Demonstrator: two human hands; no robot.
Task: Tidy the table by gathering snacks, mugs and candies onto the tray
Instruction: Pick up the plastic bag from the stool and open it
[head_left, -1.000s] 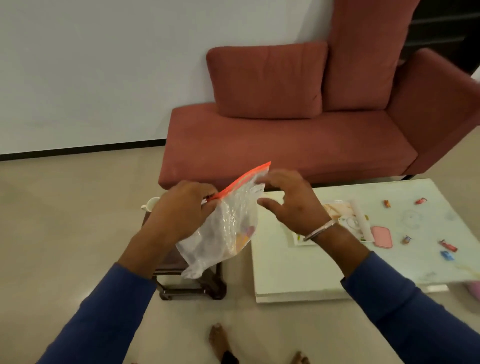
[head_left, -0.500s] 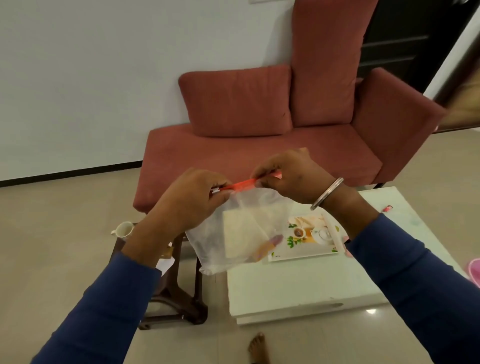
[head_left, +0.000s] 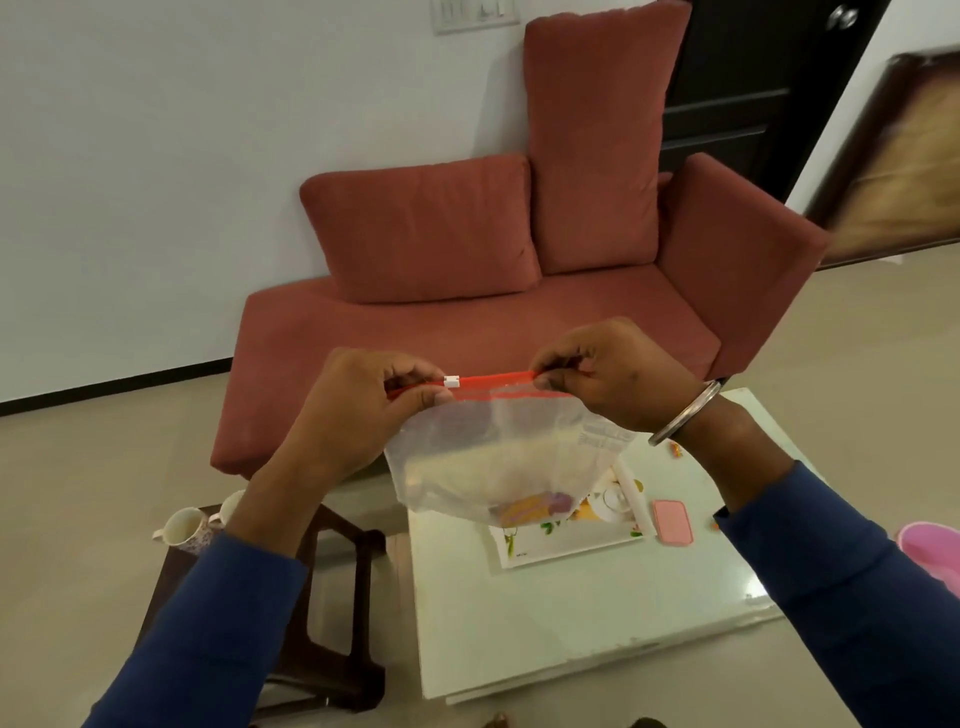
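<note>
- the person holds a clear zip bag (head_left: 498, 457) up in the middle of the frame, above the near end of the white surface (head_left: 571, 613).
- the left hand (head_left: 358, 415) pinches the red zip strip (head_left: 493, 380) at its left end, thumb and fingers pressed together just beside the small white slider (head_left: 452, 382).
- the right hand (head_left: 613, 379) pinches the strip's right end, and the strip runs taut and nearly level between the two hands.
- snacks sit in the bottom of the bag: something pale, plus an orange and purple wrapper; exactly what they are is too blurred to tell.
- the step in hand looks like sealing the bag; whether the slider has run its course cannot be told.
- to do it well, keep the strip stretched straight, hold the right end firm, and draw the slider along without letting the film bunch in the track.
- keep the bag upright so the contents stay low and clear of the zip.
- the flowered tray (head_left: 566, 540) lies flat on the surface just below the bag, lower centre-right; the closed bag should go there.
- a pink case (head_left: 672, 522) lies just right of the tray, and small candies (head_left: 675, 450) lie scattered near the right wrist.
- two mugs (head_left: 184, 527) stand on a dark stool (head_left: 332, 623) at lower left, not yet gathered.
</note>
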